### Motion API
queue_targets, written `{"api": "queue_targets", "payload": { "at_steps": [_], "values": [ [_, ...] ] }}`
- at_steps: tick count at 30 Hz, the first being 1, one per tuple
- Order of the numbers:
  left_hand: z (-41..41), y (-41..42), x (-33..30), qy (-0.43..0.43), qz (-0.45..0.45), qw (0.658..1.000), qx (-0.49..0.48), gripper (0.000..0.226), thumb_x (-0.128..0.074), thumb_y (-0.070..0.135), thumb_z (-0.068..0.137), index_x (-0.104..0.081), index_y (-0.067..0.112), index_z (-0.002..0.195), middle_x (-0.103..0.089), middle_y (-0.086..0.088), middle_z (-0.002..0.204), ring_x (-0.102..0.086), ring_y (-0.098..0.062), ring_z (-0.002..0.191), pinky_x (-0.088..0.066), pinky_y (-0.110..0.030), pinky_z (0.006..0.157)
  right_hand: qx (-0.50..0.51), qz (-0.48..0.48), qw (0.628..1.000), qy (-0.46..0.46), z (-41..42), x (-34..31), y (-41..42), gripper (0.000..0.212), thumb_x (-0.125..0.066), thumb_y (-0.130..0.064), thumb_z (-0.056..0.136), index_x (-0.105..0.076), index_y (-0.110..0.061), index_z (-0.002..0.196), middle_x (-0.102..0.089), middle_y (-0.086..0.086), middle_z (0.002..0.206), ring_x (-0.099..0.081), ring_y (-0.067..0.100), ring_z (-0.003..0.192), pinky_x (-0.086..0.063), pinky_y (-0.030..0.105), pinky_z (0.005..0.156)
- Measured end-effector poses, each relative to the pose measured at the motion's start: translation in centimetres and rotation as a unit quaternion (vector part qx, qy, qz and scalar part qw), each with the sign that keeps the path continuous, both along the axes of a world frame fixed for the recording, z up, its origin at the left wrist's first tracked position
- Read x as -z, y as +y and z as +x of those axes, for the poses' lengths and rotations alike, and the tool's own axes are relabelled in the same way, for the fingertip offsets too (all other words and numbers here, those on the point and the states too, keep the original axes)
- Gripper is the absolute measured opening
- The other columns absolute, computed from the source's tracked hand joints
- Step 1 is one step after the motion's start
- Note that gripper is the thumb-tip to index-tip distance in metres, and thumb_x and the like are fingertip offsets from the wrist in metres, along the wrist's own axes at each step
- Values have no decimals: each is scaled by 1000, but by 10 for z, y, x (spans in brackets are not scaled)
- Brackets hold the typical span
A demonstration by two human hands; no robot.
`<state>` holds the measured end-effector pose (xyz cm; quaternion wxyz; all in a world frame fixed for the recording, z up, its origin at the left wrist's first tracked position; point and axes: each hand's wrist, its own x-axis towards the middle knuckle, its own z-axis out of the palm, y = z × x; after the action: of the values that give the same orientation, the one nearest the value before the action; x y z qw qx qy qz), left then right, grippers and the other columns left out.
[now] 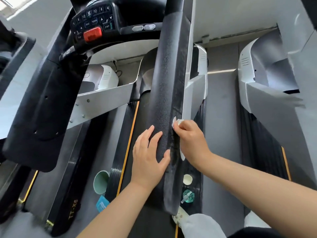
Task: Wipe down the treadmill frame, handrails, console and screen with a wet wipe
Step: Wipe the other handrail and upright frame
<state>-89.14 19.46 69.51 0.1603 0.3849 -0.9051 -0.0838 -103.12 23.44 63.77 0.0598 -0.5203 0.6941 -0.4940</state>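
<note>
Pinched in the curled fingers of the right hand (pixel 189 140), a crumpled white wet wipe (pixel 176 121) presses against the right edge of the long black textured foam handrail (pixel 167 86), where the padding looks scuffed and worn along its seam. Flat beside it, the left hand (pixel 148 157) rests open on the handrail's left face, fingers straight. Farther up sits the black console with a red stop button (pixel 92 33). Below lie a pale green cup (pixel 101 182) and a teal bottle (pixel 188 196).
</note>
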Motion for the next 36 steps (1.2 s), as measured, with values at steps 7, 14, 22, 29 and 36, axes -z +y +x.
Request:
{"api": "queue_targets", "payload": {
  "at_steps": [7,14,22,29,36],
  "values": [
    [-2,0,-2,4,-1,1000,8,46,-52,35,83,-44,20,126,-46,-10,138,-36,-21,127,-16,-19,111,53,39,997,-32,-40,-16,-49,30,-52,13,83,-66,4,108,-37,6,77,-38,22,71,-46,33,61],
    [-1,-1,-1,4,-14,1000,16,46,-52,33,83,-44,19,126,-45,-10,138,-38,-22,127,-17,-19,111,1,-17,1000,21,-7,-15,-18,50,-62,29,55,-67,10,101,-56,14,69,-55,30,59,-51,32,49],
    [-1,1,-2,-1,-6,1000,7,47,-51,34,84,-42,21,128,-44,-10,140,-37,-24,128,-24,-32,109,28,-13,999,-42,-9,-14,-18,40,-51,10,73,-67,4,109,-54,14,74,-57,30,67,-49,30,62],
    [-1,1,-2,-15,-13,1000,7,47,-50,36,84,-42,21,128,-44,-10,139,-39,-27,126,-27,-38,108,41,-12,998,-52,-33,-14,-46,31,-54,4,79,-69,3,105,-54,19,74,-58,35,68,-46,32,61],
    [-14,-19,-23,-66,-65,995,31,36,-45,32,88,-62,9,111,-61,-9,116,-48,-18,105,-31,-27,94,35,-35,995,-91,3,4,-4,40,-54,10,76,-65,3,114,-54,12,79,-54,26,77,-49,32,67]
  ]
}}
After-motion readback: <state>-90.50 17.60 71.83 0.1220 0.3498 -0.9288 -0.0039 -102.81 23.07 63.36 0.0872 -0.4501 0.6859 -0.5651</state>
